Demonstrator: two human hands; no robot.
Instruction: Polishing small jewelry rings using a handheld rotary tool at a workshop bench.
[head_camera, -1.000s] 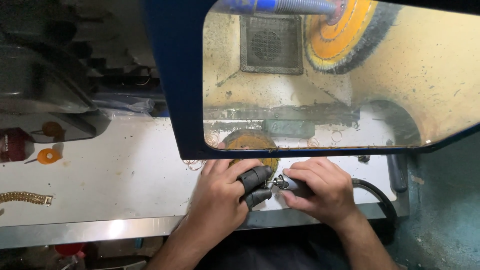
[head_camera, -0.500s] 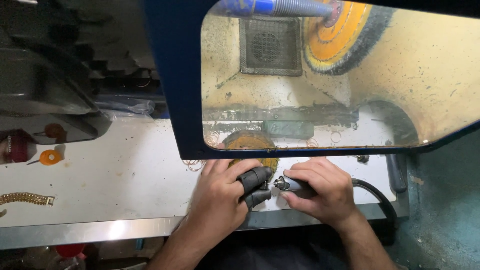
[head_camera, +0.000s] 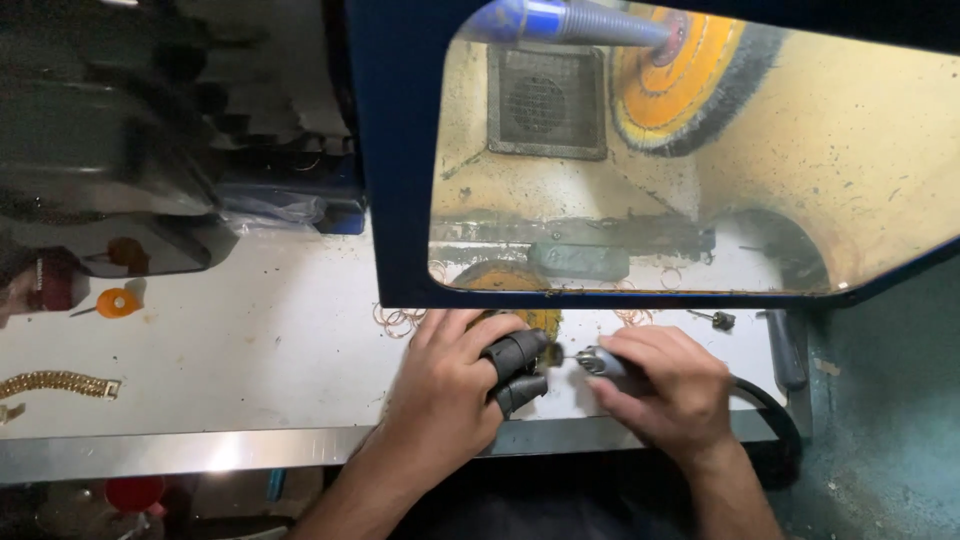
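So closest to you, both your hands sit at the front edge of the white bench (head_camera: 250, 350), right above the steel lip. Your left hand (head_camera: 450, 390) is curled up, with black finger guards (head_camera: 515, 365) on two fingers, and it's pinching something tiny between those tips; too small to tell what it is. Your right hand (head_camera: 665, 385) is wrapped around a grey rotary handpiece (head_camera: 603, 362), held like a pen, its thin bit pointing left and meeting the guarded fingertips. A black cable (head_camera: 770, 410) runs off the handpiece toward the right edge.

Just past your hands there's a small yellow buff (head_camera: 535, 320) on the bench, plus some thin wire rings (head_camera: 397, 320) scattered near it. Off to the left lies a gold bracelet (head_camera: 60, 383), and further back an orange disc (head_camera: 118, 302).

Behind all that is the blue-framed hood (head_camera: 390, 160) with its window, and inside it a big yellow polishing wheel (head_camera: 690, 85), a vent grille (head_camera: 545, 100) and a grey bar (head_camera: 578, 262).
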